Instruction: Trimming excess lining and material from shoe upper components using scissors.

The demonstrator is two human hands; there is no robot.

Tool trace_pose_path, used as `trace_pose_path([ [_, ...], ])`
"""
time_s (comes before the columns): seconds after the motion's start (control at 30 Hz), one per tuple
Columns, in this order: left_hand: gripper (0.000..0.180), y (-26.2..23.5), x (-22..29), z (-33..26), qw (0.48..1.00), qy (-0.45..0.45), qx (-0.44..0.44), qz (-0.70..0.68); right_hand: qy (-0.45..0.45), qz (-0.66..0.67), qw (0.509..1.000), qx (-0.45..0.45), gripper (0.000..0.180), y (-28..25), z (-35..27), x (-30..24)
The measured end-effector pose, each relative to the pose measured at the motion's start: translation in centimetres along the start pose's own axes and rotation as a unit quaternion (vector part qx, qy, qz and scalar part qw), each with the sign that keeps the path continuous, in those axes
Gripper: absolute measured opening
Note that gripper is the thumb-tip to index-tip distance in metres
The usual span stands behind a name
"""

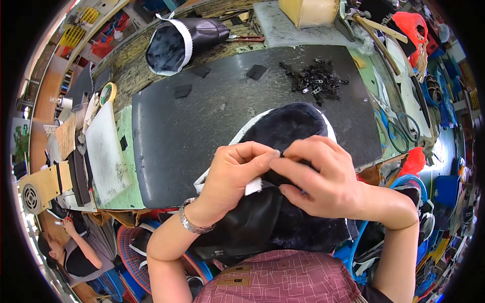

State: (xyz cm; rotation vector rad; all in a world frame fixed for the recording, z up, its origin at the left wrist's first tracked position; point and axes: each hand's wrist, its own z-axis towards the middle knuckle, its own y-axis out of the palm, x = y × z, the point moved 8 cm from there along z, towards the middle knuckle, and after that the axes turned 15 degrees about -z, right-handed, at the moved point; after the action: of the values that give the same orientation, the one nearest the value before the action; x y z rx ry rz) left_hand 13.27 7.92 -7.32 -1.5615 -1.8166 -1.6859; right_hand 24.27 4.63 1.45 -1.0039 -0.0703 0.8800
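A black leather boot upper (242, 222) with dark furry lining (283, 123) and a white edge strip (326, 123) lies across my lap and the bench's front edge. Over it, my left hand (227, 174) pinches with thumb and forefinger, wearing a metal watch band (188, 217) at the wrist. My right hand (323, 177) meets it fingertip to fingertip, its fingers closed too. Something small and dark shows between the fingertips, too hidden to name. A white strip end (253, 186) sticks out beneath my left hand. Farther off, a pile of dark zipper sliders (316, 81) lies on the black mat (202, 126).
Another fur-lined boot upper (202, 38) lies at the far left. Several small black patches (256, 71) are on the mat. Scissors (399, 123) lie at the right, a tape roll (107, 94) and a white sheet (107, 151) at the left. Another person (76, 247) sits at lower left.
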Motion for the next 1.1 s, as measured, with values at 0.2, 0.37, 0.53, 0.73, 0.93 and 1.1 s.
trace_pose_path([
  [0.2, 0.015, 1.0, 0.9, -0.5, 0.986, 0.102, 0.024, 0.130, -0.206, -0.172, 0.955, 0.127, 0.034, 0.4, -2.3, -3.2],
  [0.37, 0.016, 1.3, 0.9, -1.0, 0.980, 0.121, 0.017, 0.155, -0.234, -0.191, 0.945, 0.124, 0.026, 0.6, -3.0, -3.6],
  [0.53, 0.017, 1.4, 1.0, -1.1, 0.974, 0.134, 0.016, 0.181, -0.248, -0.177, 0.947, 0.105, 0.022, 0.9, -3.3, -3.8],
  [0.73, 0.017, 1.0, 0.4, -0.2, 0.984, 0.091, -0.004, 0.153, -0.213, -0.171, 0.956, 0.107, 0.026, 0.5, -3.2, -3.4],
  [0.93, 0.015, 2.3, 0.4, 0.1, 0.974, -0.027, -0.098, 0.202, -0.238, -0.228, 0.938, 0.105, 0.025, -0.3, -2.6, -3.7],
  [1.1, 0.020, -1.3, 11.2, -0.5, 0.914, 0.314, 0.139, 0.215, -0.242, -0.211, 0.938, 0.130, 0.016, -3.4, -1.6, -7.1],
])
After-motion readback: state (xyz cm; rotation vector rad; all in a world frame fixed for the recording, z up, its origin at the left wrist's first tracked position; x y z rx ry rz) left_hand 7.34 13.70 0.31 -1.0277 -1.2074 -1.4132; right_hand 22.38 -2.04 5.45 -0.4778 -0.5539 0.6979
